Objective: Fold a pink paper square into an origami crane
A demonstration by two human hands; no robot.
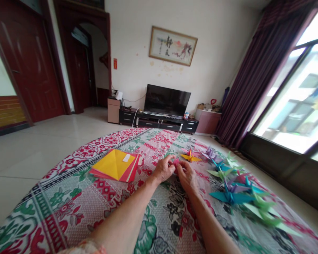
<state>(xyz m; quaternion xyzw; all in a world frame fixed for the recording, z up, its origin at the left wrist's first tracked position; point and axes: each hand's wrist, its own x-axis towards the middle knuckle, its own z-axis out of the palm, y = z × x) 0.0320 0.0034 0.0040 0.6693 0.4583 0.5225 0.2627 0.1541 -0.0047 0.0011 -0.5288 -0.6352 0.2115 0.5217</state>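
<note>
Between my two hands, above the middle of the table, is a small piece of folded pink paper [176, 162]. My left hand [163, 169] pinches it from the left, fingers bent and closed. From the other side my right hand [186, 173] grips the same paper between thumb and fingers. Its exact folds are too small and partly covered by my fingers to make out. Just beyond my right hand sits an orange-yellow paper crane [190, 157]. To the left lies a fanned stack of square paper [113, 165], yellow on top with red and pink sheets under it.
Several folded cranes crowd the table's right side, among them a blue crane [230, 194], a green crane [267, 210] and a purple crane [211, 153]. A patterned cloth [159, 225] covers the rounded table. Beyond stand a television [166, 100] and a low cabinet [159, 124].
</note>
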